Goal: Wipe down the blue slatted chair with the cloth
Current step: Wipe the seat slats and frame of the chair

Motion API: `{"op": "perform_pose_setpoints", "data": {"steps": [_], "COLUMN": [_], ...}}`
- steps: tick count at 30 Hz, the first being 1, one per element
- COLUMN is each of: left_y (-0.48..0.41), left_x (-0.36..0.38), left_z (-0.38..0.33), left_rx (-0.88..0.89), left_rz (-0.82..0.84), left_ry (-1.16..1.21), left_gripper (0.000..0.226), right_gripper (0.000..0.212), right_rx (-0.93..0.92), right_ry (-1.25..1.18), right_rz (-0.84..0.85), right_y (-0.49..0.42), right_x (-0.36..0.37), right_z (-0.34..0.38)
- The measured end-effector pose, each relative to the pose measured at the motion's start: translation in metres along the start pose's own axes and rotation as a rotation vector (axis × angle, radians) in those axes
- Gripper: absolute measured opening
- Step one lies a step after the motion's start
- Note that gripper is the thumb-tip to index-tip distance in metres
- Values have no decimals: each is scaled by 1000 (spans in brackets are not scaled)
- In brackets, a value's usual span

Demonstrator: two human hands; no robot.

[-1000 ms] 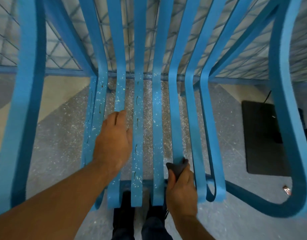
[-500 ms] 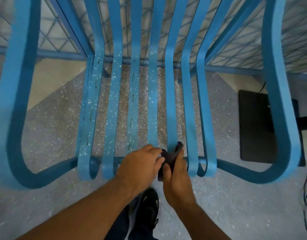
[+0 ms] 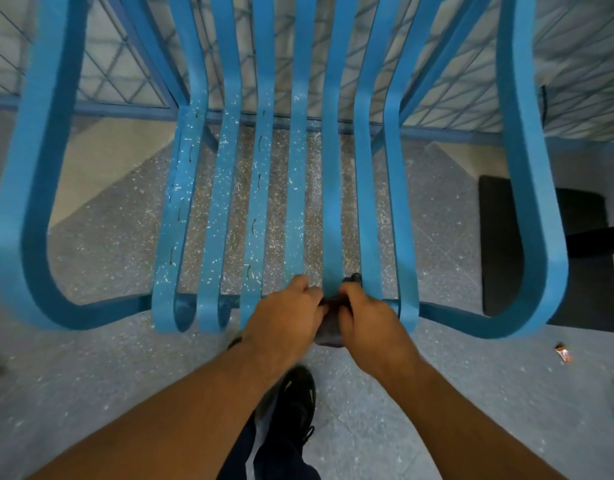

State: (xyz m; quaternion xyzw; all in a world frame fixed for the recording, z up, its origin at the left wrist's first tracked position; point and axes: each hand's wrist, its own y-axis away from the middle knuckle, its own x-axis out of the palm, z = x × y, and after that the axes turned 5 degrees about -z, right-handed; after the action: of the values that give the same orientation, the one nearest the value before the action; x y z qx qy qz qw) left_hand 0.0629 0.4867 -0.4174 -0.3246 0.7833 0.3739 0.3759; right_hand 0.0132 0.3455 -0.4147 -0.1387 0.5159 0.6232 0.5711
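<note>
A black shoe (image 3: 296,401) with a matte upper stands on the floor (image 3: 90,375) below two bare forearms that reach forward. The floor is grey stone flecked with pale chips.

The left hand (image 3: 284,315) and right hand (image 3: 366,320) meet knuckle to knuckle at the front edge of the chair (image 3: 296,202). Both have their fingers curled in tight and grip the cloth (image 3: 328,331) between them. The cloth is dark grey, soft and bunched. Most of it is hidden inside the two fists, a crumpled fold hangs just under them, and a small tip pokes up above the right thumb. It sits on the rolled front end of the fifth slat from the left.

The chair is bright blue, made of flat, smooth bands. Seven narrow slats run away along the seat, curl under at the front and bend up into the back. The left slats are speckled with white flecks and short dark marks. A wide band loops round at each side as an armrest.

A small orange scrap (image 3: 563,353) lies on the floor at the right. Beyond it lies a flat black mat (image 3: 499,265) with rounded corners. Farthest off, a wire mesh (image 3: 575,46) in a diamond pattern stands behind the chair.
</note>
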Motion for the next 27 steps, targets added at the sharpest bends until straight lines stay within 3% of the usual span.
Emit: {"op": "perform_pose_setpoints", "data": {"steps": [4, 8, 13, 16, 22, 27], "left_y": [38, 69, 77, 57, -4, -21], "left_x": [1, -6, -30, -40, -37, -38], "left_z": [-3, -4, 10, 26, 47, 56], "left_rx": [44, 51, 57, 38, -2, -20], "left_rz": [-47, 48, 59, 32, -63, -82], "left_ry": [38, 8, -13, 8, -99, -146], "left_gripper": [30, 31, 26, 25, 27, 31], "right_gripper": [19, 11, 7, 2, 15, 54], "right_rx": [-1, 3, 64, 139, 307, 330], "right_ry": [62, 131, 24, -119, -306, -466], "right_rz": [21, 142, 222, 117, -168, -323], "right_y": [31, 60, 67, 45, -11, -5], "right_x": [-4, -15, -27, -20, 15, 46], "right_z": [0, 9, 35, 46, 62, 76]}}
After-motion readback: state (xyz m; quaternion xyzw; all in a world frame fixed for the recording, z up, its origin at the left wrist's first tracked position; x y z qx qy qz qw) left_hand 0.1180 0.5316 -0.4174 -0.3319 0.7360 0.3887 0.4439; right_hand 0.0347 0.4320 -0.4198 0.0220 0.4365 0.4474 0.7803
